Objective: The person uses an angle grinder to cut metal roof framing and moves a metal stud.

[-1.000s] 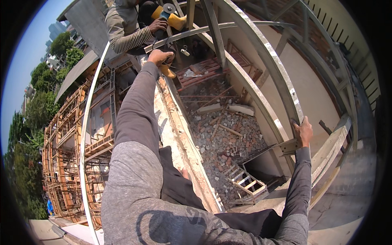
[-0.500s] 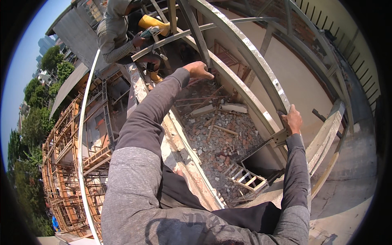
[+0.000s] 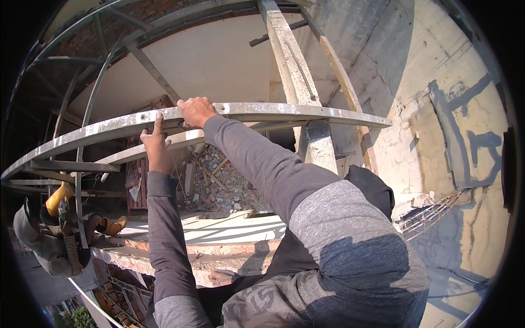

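Observation:
A long, curved-looking metal beam with worn whitish paint and small holes crosses in front of me. My right hand is closed over its top edge near the middle. Just left of it, my left hand grips the same beam from its near, lower side. One left finger lies up against the beam's face, while the other fingers are partly hidden. A second metal beam runs below and behind the first.
At the lower left a co-worker in yellow boots crouches by the metal frame. Broken rubble lies far below. A concrete beam meets the metal one on the right. Exposed rebar sticks out by the cracked slab.
My view has swung to the right. My left hand has come from mid-air near a metal strut onto the long beam. My right hand still holds that beam, now beside the left.

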### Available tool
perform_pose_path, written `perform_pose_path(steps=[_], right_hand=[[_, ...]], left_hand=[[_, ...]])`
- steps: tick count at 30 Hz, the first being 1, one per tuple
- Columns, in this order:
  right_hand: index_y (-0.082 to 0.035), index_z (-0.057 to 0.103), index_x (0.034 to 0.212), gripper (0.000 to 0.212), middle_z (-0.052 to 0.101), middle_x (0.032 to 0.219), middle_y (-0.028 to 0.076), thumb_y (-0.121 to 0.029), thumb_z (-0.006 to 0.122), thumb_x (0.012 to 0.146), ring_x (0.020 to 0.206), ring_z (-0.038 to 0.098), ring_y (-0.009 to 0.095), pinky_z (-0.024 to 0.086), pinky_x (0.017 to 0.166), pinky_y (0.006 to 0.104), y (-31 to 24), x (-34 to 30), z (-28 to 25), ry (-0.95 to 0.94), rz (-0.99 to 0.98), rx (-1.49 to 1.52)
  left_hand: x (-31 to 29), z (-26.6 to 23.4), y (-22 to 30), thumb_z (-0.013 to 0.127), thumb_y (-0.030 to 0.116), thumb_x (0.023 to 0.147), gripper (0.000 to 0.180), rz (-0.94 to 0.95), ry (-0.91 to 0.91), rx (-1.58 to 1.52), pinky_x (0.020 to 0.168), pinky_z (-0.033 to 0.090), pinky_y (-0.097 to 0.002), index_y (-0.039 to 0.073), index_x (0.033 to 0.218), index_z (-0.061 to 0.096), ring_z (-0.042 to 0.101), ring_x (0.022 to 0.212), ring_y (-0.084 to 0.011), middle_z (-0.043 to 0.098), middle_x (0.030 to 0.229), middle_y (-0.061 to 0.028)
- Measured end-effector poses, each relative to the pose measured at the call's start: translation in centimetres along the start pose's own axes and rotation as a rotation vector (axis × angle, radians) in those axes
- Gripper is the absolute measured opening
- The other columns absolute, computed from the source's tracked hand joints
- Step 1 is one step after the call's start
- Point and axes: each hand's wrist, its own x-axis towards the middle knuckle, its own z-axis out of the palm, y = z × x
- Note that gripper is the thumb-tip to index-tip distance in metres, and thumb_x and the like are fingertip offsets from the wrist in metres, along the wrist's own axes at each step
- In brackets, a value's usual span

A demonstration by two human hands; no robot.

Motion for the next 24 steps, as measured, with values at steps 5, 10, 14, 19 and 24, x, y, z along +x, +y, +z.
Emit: perform_pose_path(steps=[5,10,14,19,24], right_hand=[[-0.004,0.063,0.103,0.047,0.074,0.098,0.016,-0.028,0.087,0.07,0.095,0.072,0.035,0.055,0.082,0.0462,0.6,-0.4,0.0,0.017,0.061,0.021],[-0.004,0.06,0.109,0.053,0.068,0.109,0.019,-0.03,0.086,0.071,0.105,0.067,0.039,0.054,0.087,0.0488,0.0,-1.6,-1.0,0.024,0.066,0.076],[-0.004,0.057,0.116,0.061,0.063,0.115,0.02,-0.034,0.085,0.071,0.11,0.062,0.04,0.053,0.089,0.0508,-0.1,-1.8,-1.0,0.014,0.066,0.039],[-0.003,0.054,0.123,0.068,0.055,0.126,0.022,-0.034,0.085,0.071,0.117,0.058,0.04,0.053,0.09,0.0511,-0.9,-1.1,-0.6,-0.023,0.097,-0.046],[-0.004,0.06,0.102,0.043,0.072,0.098,0.023,-0.024,0.085,0.073,0.099,0.069,0.041,0.053,0.084,0.0509,1.2,-0.5,-1.3,-0.041,0.116,-0.101]], left_hand=[[1.3,2.1,1.0,0.084,0.052,0.077,0.08,-0.09,0.013,-0.175,0.095,0.047,-0.0507,-0.004,0.127,0.056,0.057,0.113,-0.0288,0.058,0.125,-0.0159],[5.1,1.1,-0.7,0.087,0.046,0.076,0.062,-0.142,0.036,-0.287,0.08,0.049,-0.0438,0.005,0.115,0.064,0.064,0.096,-0.0253,0.066,0.108,-0.0087],[6.2,0.8,-1.4,0.091,0.042,0.072,0.061,-0.162,0.088,-0.309,0.078,0.05,-0.0428,0.004,0.112,0.064,0.065,0.092,-0.024,0.068,0.106,-0.0085],[6.2,0.9,-2.4,0.095,0.038,0.066,0.117,-0.161,0.169,-0.342,0.081,0.053,-0.0499,-0.006,0.142,0.018,0.064,0.102,-0.0314,0.055,0.128,-0.023],[3.5,4.1,-0.7,0.094,0.041,0.066,0.133,-0.104,0.309,-0.196,0.109,0.041,-0.038,-0.017,0.144,0.003,0.047,0.13,-0.0392,0.039,0.142,-0.0352]])
